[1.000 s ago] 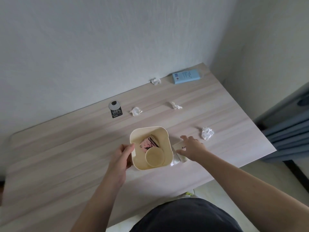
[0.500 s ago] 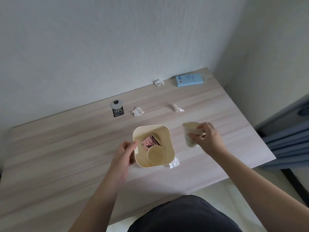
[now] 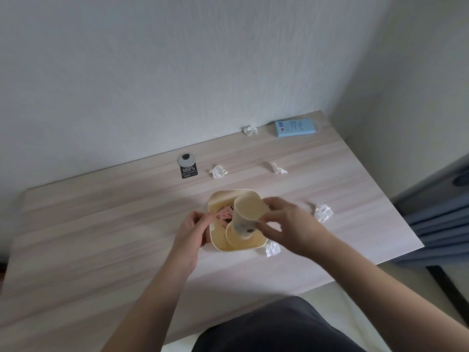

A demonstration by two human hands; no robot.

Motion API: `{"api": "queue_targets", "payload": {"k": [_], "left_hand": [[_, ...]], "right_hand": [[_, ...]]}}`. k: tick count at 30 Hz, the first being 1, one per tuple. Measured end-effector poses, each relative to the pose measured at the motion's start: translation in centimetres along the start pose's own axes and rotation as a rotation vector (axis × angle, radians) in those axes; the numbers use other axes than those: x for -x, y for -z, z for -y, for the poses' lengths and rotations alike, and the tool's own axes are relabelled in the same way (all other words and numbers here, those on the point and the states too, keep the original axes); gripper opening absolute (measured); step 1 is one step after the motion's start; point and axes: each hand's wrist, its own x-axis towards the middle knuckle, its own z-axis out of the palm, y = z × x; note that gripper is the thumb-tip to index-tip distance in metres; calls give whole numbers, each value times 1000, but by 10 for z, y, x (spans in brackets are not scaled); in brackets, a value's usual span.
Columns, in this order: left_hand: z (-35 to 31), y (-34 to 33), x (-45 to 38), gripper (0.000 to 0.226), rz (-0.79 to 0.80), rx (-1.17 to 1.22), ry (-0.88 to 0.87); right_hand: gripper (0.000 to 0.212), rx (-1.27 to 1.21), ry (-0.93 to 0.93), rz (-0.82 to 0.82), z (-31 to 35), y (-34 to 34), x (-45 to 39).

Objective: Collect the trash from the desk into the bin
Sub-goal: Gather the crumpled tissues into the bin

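Cream bin (image 3: 220,243) on desk (image 3: 101,224), left hand (image 3: 194,228) gripping its rim. Right hand (image 3: 284,224) clamps paper cup (image 3: 247,215) over the bin.

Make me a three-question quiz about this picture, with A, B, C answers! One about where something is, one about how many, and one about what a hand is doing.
1. Where is the blue packet?
A. Inside the bin
B. At the far right of the desk, by the wall
C. On the floor

2. How many crumpled paper balls lie on the desk?
A. Two
B. Five
C. Eight

3. What is the right hand doing?
A. Holding a paper cup over the bin
B. Resting flat on the desk
C. Holding the blue packet

Answers:
1. B: the packet lies at the desk's back right corner.
2. B: three balls lie toward the wall, one right of the bin, one at its near corner.
3. A: the fingers grip the paper cup above the bin, while the left hand steadies the bin's side.
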Motion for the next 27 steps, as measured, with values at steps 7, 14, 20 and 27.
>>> {"api": "queue_targets", "payload": {"k": [7, 14, 20, 27], "left_hand": [[0, 7, 5, 35, 27, -8, -45], [-1, 14, 10, 39, 38, 2, -46], [1, 20, 13, 37, 36, 6, -50], [3, 24, 16, 26, 37, 7, -71]], "right_hand": [[33, 183, -115, 100, 17, -33, -5], [36, 194, -156, 196, 29, -49, -11], [44, 191, -127, 223, 36, -54, -11], [30, 222, -71, 182, 39, -60, -11]]}}
